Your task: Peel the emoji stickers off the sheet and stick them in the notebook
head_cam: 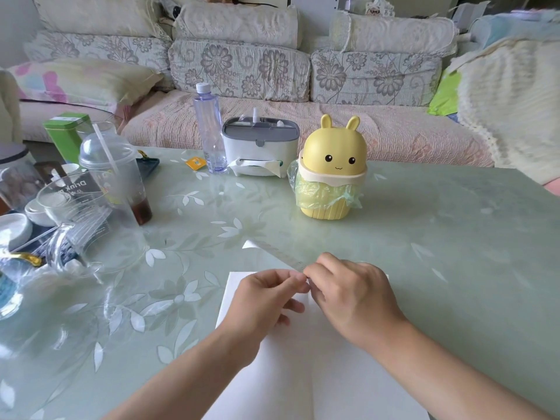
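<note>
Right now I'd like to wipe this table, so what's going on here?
A person is working over an open notebook on the table. The left hand and right hand meet at the fingers, pinching the near end of a clear sticker sheet that slants away beyond the pages. The visible pages look blank, and any sticker being peeled is too small to see. A yellow rabbit bin stands further back.

- One view only, worn on the person's head (a wide-angle lens), looks forward and down across the green glass table.
- Closest to the lens, low in the middle, the left hand and right hand meet at the sticker sheet above the open notebook.
- Mid-distance stands the yellow rabbit bin.
- Farthest off, the floral sofa fills the top.
</note>
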A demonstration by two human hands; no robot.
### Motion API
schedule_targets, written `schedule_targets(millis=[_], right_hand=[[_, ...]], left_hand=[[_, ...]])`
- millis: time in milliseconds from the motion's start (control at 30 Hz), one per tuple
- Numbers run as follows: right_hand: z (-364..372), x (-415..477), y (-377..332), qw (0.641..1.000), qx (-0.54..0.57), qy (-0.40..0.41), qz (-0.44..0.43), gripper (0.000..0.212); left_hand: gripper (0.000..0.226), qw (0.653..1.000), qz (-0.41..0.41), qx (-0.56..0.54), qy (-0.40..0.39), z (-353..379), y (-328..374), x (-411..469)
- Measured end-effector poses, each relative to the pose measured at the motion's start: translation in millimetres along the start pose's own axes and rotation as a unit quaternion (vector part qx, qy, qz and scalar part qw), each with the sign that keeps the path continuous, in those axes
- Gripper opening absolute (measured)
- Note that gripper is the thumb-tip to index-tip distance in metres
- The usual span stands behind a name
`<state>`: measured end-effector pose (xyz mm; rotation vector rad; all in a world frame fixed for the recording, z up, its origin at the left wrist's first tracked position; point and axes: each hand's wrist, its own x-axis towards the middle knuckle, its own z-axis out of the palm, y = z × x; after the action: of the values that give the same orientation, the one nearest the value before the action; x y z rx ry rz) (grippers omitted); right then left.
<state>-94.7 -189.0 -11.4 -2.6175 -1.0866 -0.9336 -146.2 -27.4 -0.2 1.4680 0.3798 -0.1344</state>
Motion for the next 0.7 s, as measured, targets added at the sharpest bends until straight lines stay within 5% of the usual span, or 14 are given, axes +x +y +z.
schedule_targets(millis=[167, 367, 700], right_hand=[[-2, 3, -4, 0.999, 0.051, -0.019, 0.003, 0.008], [-15, 10, -5, 0.954, 0.256, -0.031, 0.156, 0.019], [-27, 25, -7, 0.948, 0.264, -0.001, 0.178, 0.005]], left_hand=[[0.015, 1.0, 0.003, -0.005, 0.021, -1, 0, 3], [0.021, 0.999, 0.025, -0.042, -0.004, -3, 1, 8], [0.016, 0.986, 0.165, 0.015, 0.036, 0, 8, 7]])
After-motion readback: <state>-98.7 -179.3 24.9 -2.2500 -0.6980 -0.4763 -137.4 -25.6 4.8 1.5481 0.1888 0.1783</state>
